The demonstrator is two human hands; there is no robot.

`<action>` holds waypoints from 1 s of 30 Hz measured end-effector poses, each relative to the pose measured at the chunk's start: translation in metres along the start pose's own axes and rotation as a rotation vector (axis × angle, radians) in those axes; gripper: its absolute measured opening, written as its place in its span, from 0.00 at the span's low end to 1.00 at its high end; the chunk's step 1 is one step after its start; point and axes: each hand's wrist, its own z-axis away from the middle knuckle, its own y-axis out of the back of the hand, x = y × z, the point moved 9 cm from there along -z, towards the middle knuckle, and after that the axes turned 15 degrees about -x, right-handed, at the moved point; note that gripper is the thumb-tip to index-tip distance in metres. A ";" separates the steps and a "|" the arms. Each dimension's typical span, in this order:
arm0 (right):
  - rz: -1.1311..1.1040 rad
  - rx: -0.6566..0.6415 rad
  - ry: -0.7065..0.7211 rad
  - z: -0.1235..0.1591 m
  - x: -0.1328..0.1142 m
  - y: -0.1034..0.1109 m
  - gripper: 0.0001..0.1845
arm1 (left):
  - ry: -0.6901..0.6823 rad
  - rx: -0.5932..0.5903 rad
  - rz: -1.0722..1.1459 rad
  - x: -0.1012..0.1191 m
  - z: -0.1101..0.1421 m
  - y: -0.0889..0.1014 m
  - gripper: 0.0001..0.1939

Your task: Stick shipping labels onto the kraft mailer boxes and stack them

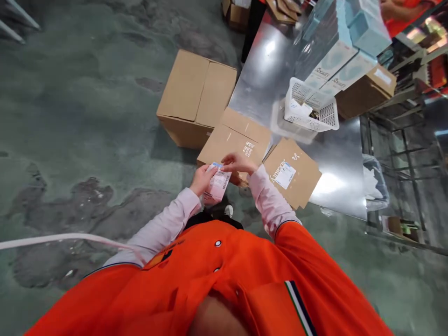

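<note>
My left hand [202,179] is closed on the side of a stack of printed shipping labels [217,185], held in front of my body. The labels are whitish pink with barcodes and a blue strip at the top. My right hand [240,164] reaches in from the other side, its thumb and finger pinched at the labels' top edge. Just beyond lies a flat brown carton [241,135] with white print, on the corner of the metal table. Beside my right forearm, several flattened cartons [297,175] lie stacked, the top one bearing a white label [284,175].
A large closed cardboard box [196,88] stands on the floor left of the metal table [261,63]. On the table are a white plastic basket [329,120] with papers and a stack of light blue boxes [350,60]. A co-worker's orange sleeve [402,23] shows behind them.
</note>
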 end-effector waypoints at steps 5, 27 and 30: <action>-0.054 0.273 0.038 0.021 0.010 -0.013 0.07 | -0.057 0.030 -0.114 0.020 -0.001 0.007 0.27; 0.809 0.320 -0.045 -0.023 0.008 0.020 0.39 | 0.341 -0.325 -0.080 -0.034 0.071 0.027 0.25; 0.815 0.051 0.251 0.005 0.005 -0.051 0.36 | 0.126 -0.094 -0.112 0.023 0.025 0.043 0.30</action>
